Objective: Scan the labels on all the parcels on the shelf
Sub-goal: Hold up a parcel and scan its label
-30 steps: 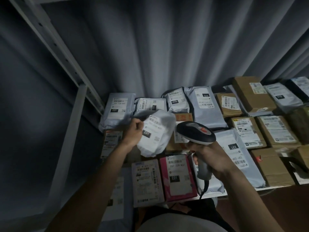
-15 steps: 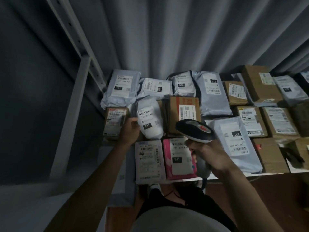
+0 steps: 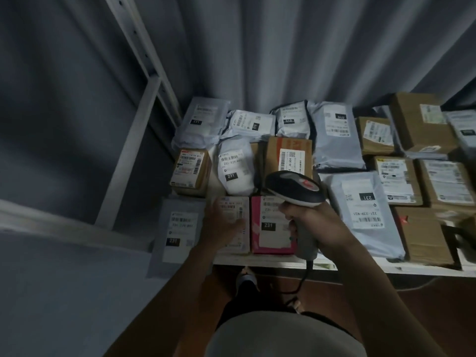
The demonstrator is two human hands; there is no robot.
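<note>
Several labelled parcels cover the white shelf (image 3: pixel 270 261). My right hand (image 3: pixel 313 222) grips the handle of a black-and-grey barcode scanner (image 3: pixel 295 188), held over the pink parcel (image 3: pixel 270 228) and a brown box (image 3: pixel 289 155). My left hand (image 3: pixel 220 222), blurred, lies on the flat white-labelled parcel (image 3: pixel 233 215) in the front row; how its fingers lie is unclear. A white soft bag marked 231 (image 3: pixel 234 168) lies behind it. A grey bag (image 3: pixel 177 230) sits at the front left corner, partly over the edge.
A white shelf upright (image 3: pixel 134 140) and crossbar rise at the left. A grey curtain (image 3: pixel 283 47) hangs behind the shelf. Brown boxes (image 3: pixel 422 235) and grey bags (image 3: pixel 365 210) fill the right side. The scanner's cable (image 3: pixel 302 282) hangs below the shelf edge over a brown floor.
My left hand set the white 231 bag down in the middle row and moved forward onto the flat front-row parcel. The view dropped and shifted; the scanner stayed roughly in place.
</note>
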